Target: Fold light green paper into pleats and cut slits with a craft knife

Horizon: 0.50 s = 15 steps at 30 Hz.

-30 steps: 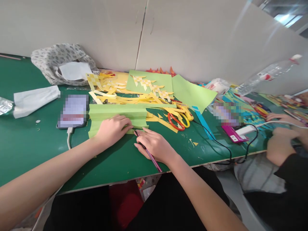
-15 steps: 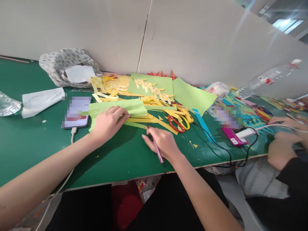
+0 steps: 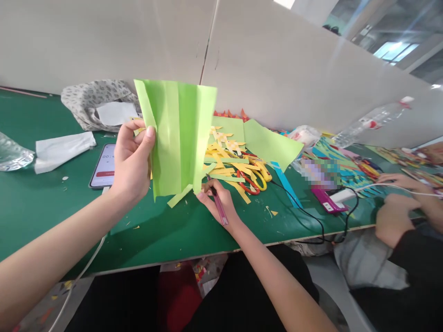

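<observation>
A creased light green paper [image 3: 173, 138] is raised upright above the green table. My left hand [image 3: 133, 159] pinches its left edge between thumb and fingers. At its lower right corner is my right hand [image 3: 219, 200], closed around a pink craft knife [image 3: 219, 205], with thumb and finger at the paper's corner. Below the paper lies a loose green strip [image 3: 180, 196]. Behind my right hand are more green and yellow strips [image 3: 238, 180] and scissors with red handles [image 3: 249, 184].
A phone [image 3: 104, 166] and white cable are at the left, near a patterned cloth bag [image 3: 90, 103]. A blue strip [image 3: 286, 184], black cable, pink power strip [image 3: 327, 200] and plastic bottle [image 3: 374, 121] are at the right. Another person's hands [image 3: 398, 207] are beyond.
My left hand has lifted the folded green paper off the table, and it has opened out upright. My right hand has moved slightly left to its corner. A green strip now lies loose.
</observation>
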Motion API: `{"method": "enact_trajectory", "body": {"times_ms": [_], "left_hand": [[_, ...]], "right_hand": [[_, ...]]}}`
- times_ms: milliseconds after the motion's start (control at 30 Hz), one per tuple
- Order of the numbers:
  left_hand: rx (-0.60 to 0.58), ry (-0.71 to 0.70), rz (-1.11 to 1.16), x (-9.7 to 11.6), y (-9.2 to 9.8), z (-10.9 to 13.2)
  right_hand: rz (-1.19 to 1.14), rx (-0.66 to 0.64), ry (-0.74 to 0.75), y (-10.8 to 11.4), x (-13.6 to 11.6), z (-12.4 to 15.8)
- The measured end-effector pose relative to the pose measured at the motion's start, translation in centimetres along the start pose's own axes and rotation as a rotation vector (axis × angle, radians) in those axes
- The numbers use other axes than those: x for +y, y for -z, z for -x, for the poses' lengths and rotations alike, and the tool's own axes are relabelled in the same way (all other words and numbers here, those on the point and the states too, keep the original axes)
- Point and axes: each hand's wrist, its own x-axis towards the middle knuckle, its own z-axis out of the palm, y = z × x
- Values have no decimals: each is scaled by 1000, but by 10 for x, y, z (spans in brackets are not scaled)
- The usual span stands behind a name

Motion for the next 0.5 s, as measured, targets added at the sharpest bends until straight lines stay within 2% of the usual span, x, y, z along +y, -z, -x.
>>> {"method": "enact_trajectory", "body": {"times_ms": [100, 167, 267, 333, 433, 500], "left_hand": [[-16, 143, 41, 1, -7, 6], [-49, 209, 1, -4, -10, 12], [-71, 224, -55, -15, -13, 23], [-147, 286, -82, -21, -13, 30], [-335, 451, -132, -26, -11, 39], [-382, 493, -176, -29, -10, 43]], "right_hand": [[-236, 13, -45, -8, -1, 1], [-356, 94, -66, -7, 2, -2], [-478, 210, -81, 3, 7, -8], [-507, 249, -88, 10, 6, -13], [-487, 291, -106, 16, 6, -18], [-434, 304, -101, 16, 8, -20]]}}
